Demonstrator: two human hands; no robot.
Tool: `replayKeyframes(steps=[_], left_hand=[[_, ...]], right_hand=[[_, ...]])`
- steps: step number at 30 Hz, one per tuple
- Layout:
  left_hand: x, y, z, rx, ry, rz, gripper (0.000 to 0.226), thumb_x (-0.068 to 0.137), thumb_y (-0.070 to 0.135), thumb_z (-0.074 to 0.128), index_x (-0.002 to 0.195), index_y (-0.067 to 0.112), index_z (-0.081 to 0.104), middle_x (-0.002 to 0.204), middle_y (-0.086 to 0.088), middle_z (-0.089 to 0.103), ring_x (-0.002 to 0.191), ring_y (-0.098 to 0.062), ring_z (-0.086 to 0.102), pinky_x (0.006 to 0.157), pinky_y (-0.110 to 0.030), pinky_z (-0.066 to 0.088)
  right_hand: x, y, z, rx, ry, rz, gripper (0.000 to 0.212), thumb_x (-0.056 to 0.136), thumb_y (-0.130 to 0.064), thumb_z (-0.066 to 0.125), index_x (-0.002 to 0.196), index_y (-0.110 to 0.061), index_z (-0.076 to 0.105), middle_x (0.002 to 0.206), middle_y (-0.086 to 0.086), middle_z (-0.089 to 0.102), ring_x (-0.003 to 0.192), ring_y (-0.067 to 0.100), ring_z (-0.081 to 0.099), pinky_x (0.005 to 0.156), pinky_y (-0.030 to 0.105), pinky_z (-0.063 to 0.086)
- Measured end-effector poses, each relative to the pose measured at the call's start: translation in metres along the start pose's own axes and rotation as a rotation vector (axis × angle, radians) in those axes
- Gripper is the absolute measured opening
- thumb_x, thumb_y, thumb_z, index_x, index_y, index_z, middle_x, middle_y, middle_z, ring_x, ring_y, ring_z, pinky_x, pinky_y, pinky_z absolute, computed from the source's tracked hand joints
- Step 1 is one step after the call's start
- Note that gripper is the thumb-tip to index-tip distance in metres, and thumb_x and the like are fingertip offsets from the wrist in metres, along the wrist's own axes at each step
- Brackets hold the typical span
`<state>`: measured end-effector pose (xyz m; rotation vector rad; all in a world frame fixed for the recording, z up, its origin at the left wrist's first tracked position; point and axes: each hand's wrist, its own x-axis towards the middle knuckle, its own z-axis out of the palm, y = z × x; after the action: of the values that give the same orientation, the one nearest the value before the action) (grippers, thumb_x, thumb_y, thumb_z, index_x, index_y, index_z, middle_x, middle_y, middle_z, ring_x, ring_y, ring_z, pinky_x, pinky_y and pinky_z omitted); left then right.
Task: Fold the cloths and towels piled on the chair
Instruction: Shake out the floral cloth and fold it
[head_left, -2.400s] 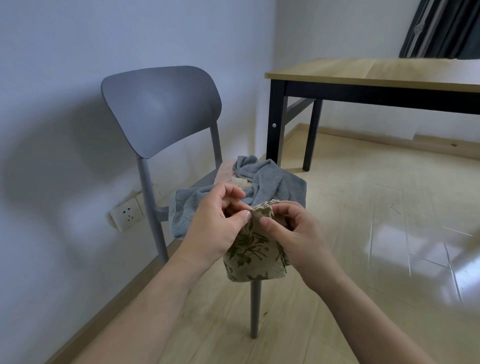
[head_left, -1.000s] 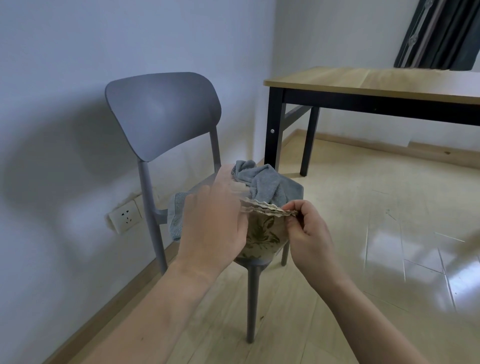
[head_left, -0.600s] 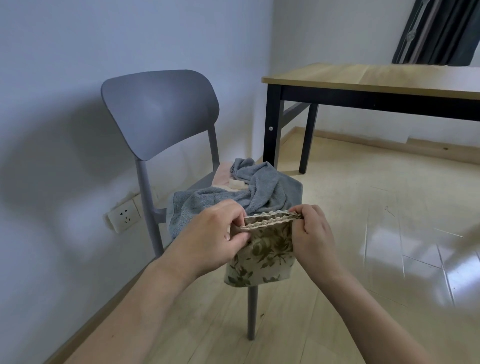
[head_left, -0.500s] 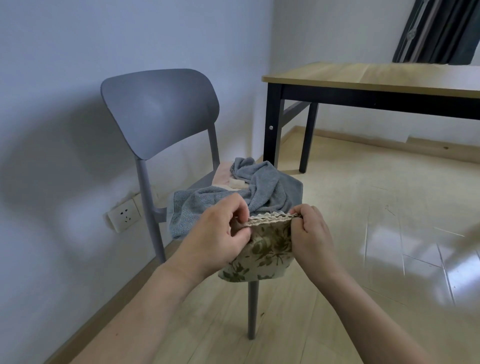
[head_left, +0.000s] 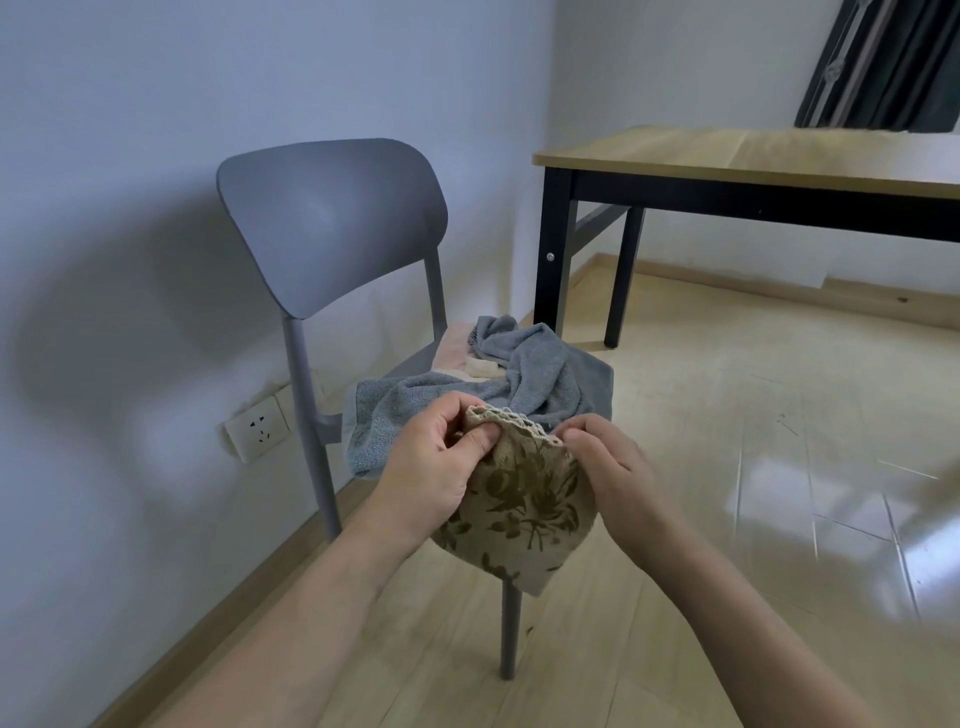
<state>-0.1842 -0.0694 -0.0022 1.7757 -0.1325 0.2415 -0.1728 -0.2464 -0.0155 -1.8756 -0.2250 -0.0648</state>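
Just above the chair's front edge, in the head view, both hands are holding a floral cloth (head_left: 519, 499) in the air. At nine o'clock of it the left hand (head_left: 431, 467) is pinching the lace-trimmed top hem between thumb and curled fingers; at three o'clock the right hand (head_left: 618, 478) is gripping the same hem. Behind, at twelve o'clock, a grey towel (head_left: 498, 395) is lying crumpled over the chair (head_left: 332, 218) seat — open wooden floor (head_left: 727, 467) is spreading toward three o'clock.
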Motion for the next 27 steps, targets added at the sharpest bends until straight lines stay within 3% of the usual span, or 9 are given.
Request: replayKeyframes(steps=[3,5,7,11,14,18,22,25,27], left_hand=[[-0.001,-0.001,-0.001,0.093,-0.02,0.044,0.012,0.093,0.015,0.061,0.083,0.022,0.063,0.075,0.006,0.063,0.072,-0.005,0.058,0.07,-0.018,0.05],[-0.001,-0.001,-0.001,0.033,-0.02,0.035,0.009,0.092,0.013,0.061,0.085,0.018,0.063,0.076,0.002,0.063,0.073,-0.008,0.058,0.073,-0.025,0.051],[-0.001,-0.002,-0.001,-0.022,-0.012,0.014,0.006,0.093,0.015,0.061,0.087,0.016,0.064,0.079,-0.001,0.064,0.075,-0.011,0.059,0.077,-0.031,0.052],[-0.001,-0.004,0.002,-0.029,-0.106,-0.165,0.015,0.09,0.034,0.063,0.1,0.021,0.062,0.092,-0.003,0.071,0.086,-0.016,0.068,0.087,-0.037,0.055],[-0.006,-0.007,0.003,-0.1,-0.299,-0.295,0.02,0.09,0.023,0.066,0.107,0.013,0.067,0.1,-0.006,0.074,0.092,-0.017,0.07,0.087,-0.03,0.056],[-0.003,-0.011,-0.004,0.007,-0.232,-0.194,0.017,0.092,0.023,0.063,0.095,0.007,0.067,0.09,-0.008,0.07,0.085,-0.022,0.066,0.084,-0.042,0.052],[-0.003,-0.005,0.0,0.01,-0.153,-0.069,0.016,0.093,0.027,0.059,0.081,0.018,0.062,0.063,0.014,0.056,0.063,-0.005,0.053,0.062,-0.021,0.044],[-0.002,-0.007,0.0,0.08,-0.13,0.003,0.019,0.092,0.038,0.056,0.087,0.022,0.065,0.068,0.012,0.06,0.067,-0.008,0.057,0.068,-0.03,0.048],[-0.001,-0.008,-0.002,0.125,-0.148,0.001,0.022,0.094,0.036,0.056,0.088,0.018,0.065,0.071,0.003,0.064,0.069,-0.014,0.061,0.072,-0.036,0.05]], right_hand=[[-0.002,-0.001,-0.003,-0.145,-0.072,-0.067,0.029,0.08,-0.06,0.059,0.087,-0.033,0.066,0.079,-0.01,0.065,0.077,0.008,0.061,0.068,0.03,0.055],[-0.001,-0.001,-0.004,-0.114,-0.093,-0.109,0.017,0.086,-0.041,0.063,0.085,-0.026,0.07,0.077,-0.003,0.068,0.077,0.014,0.064,0.072,0.038,0.056],[0.0,-0.001,-0.004,-0.046,-0.094,-0.111,0.012,0.091,-0.025,0.061,0.084,-0.023,0.071,0.076,-0.004,0.069,0.077,0.014,0.065,0.075,0.036,0.055],[0.0,-0.004,-0.004,0.056,-0.125,-0.053,0.015,0.094,-0.017,0.056,0.089,-0.013,0.069,0.077,0.001,0.066,0.074,0.011,0.062,0.073,0.031,0.052],[0.0,-0.006,-0.006,0.146,-0.153,0.007,0.018,0.096,-0.014,0.052,0.096,-0.015,0.07,0.086,-0.002,0.072,0.082,0.01,0.066,0.075,0.026,0.055],[0.0,-0.009,-0.011,0.204,-0.16,0.055,0.021,0.098,-0.014,0.049,0.096,-0.02,0.069,0.081,-0.009,0.073,0.078,0.005,0.068,0.067,0.018,0.054],[0.002,-0.008,-0.012,0.216,-0.168,0.11,0.02,0.098,-0.016,0.048,0.092,-0.019,0.067,0.078,-0.004,0.072,0.072,0.01,0.068,0.066,0.024,0.057],[0.001,-0.011,-0.013,0.233,-0.175,0.142,0.019,0.097,-0.018,0.051,0.09,-0.015,0.067,0.078,0.001,0.071,0.07,0.011,0.067,0.064,0.023,0.057],[0.001,-0.011,-0.014,0.173,-0.176,0.147,0.023,0.096,-0.026,0.053,0.089,-0.011,0.067,0.083,0.011,0.071,0.073,0.017,0.067,0.07,0.031,0.058]])
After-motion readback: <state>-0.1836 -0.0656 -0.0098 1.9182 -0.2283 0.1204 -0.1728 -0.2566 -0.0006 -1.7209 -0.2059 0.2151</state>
